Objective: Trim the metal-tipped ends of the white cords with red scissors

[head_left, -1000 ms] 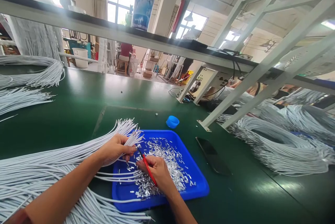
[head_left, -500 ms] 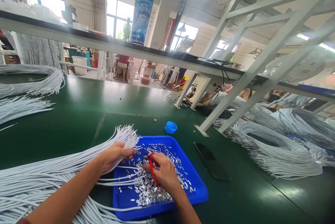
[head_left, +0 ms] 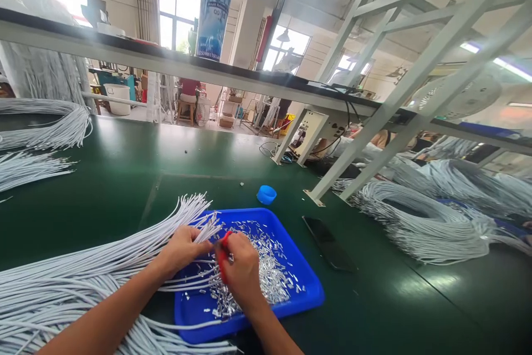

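My left hand (head_left: 183, 247) is closed round the ends of a bundle of white cords (head_left: 95, 266) that fans across the green table from the lower left. My right hand (head_left: 240, 269) is closed on a small red-handled tool (head_left: 223, 244), its tip brought up against the cord ends that my left hand holds. Both hands work over the left side of a blue tray (head_left: 310, 288) holding a heap of small silvery metal pieces (head_left: 270, 272). A few loose cords lie across the tray under my hands.
A black phone (head_left: 328, 244) lies right of the tray, a blue cap (head_left: 266, 195) beyond it. Coiled white cord piles lie at the right (head_left: 424, 222) and far left (head_left: 45, 128). A white frame leg (head_left: 328, 183) and an overhead shelf with a spray can (head_left: 216, 6) stand ahead.
My right hand has moved left and up with the red tool until it meets the cord ends at my left hand. The view has shifted slightly.
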`<action>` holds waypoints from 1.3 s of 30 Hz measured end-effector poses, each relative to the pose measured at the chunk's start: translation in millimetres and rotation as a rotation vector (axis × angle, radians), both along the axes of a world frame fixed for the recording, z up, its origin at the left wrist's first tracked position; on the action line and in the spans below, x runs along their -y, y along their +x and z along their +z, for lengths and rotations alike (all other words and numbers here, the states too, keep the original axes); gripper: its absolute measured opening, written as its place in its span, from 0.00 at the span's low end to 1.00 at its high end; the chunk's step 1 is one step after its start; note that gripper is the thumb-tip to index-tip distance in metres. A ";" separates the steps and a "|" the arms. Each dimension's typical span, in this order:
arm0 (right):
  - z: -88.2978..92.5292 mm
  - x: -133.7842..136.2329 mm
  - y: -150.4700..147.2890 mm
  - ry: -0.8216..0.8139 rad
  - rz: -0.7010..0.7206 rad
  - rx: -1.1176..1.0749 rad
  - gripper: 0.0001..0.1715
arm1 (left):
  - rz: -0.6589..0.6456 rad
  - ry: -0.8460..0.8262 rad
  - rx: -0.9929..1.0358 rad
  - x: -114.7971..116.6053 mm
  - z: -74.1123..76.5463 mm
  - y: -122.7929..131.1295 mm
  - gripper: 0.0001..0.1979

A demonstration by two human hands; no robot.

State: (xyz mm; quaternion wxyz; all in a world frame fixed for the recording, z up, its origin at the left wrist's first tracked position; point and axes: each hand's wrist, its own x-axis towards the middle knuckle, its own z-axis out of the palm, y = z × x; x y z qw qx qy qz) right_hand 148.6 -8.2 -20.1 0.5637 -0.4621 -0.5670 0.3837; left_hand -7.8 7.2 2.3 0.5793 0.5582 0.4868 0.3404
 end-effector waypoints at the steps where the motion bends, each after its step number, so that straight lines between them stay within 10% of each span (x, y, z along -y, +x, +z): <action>1: 1.1 -2.5 4.1 -0.052 0.003 -0.056 0.18 | -0.011 0.014 0.003 -0.2 0.5 -0.3 0.15; 9: 4.8 -4.6 17.1 -0.223 0.145 -0.186 0.17 | -0.192 0.037 0.115 -2.9 -1.5 2.0 0.12; 23: 3.4 4.0 9.6 -0.304 0.101 -0.214 0.18 | -0.022 -0.132 0.276 -0.8 2.1 10.5 0.15; 39: 7.7 -0.3 32.9 -0.072 0.153 0.734 0.21 | 0.029 -0.130 0.383 -3.7 7.5 -0.7 0.12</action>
